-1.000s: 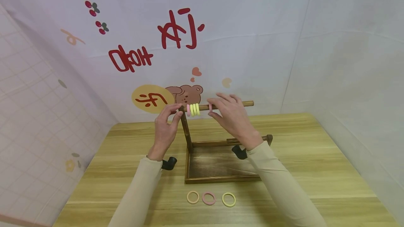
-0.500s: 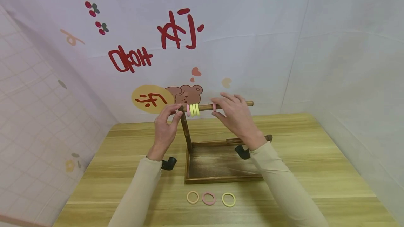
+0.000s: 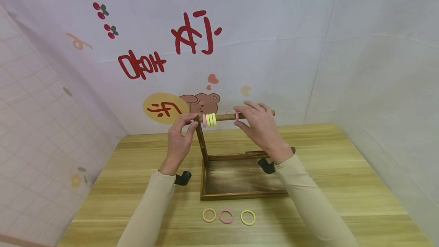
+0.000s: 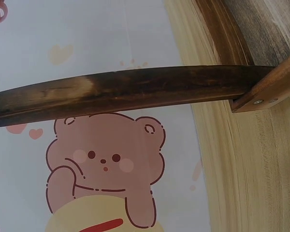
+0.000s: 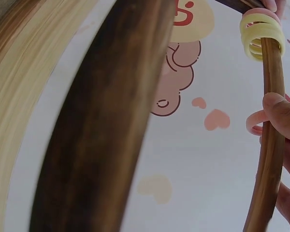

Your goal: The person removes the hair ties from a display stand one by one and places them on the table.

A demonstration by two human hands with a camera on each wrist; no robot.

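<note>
A wooden stand [image 3: 204, 144] carries a horizontal rod [image 3: 225, 117] at its top. My left hand [image 3: 179, 142] pinches the rod's left end, where it meets the upright. Beside those fingertips, a pink ring [image 3: 204, 120] and several yellow rings [image 3: 211, 120] hang together on the rod. Farther right, my right hand [image 3: 262, 129] pinches a second pink ring [image 3: 237, 116] that encircles the rod. In the right wrist view the thumb [image 5: 280, 113] lies against the rod, over part of this pink ring [image 5: 253, 122]. The left wrist view shows mainly the dark upright [image 4: 135, 89].
A cream ring [image 3: 209, 215], a pink ring [image 3: 226, 216] and a yellow ring [image 3: 248, 217] lie flat on the table [image 3: 164, 212] before the stand's tray base [image 3: 236, 195]. A printed cloth [image 3: 274, 56] hangs behind. A shorter wooden post [image 3: 292, 150] rises behind my right forearm.
My right hand has slid the pink ring to the right along the rod, away from the grouped rings. The left hand has stayed at the rod's left end.
</note>
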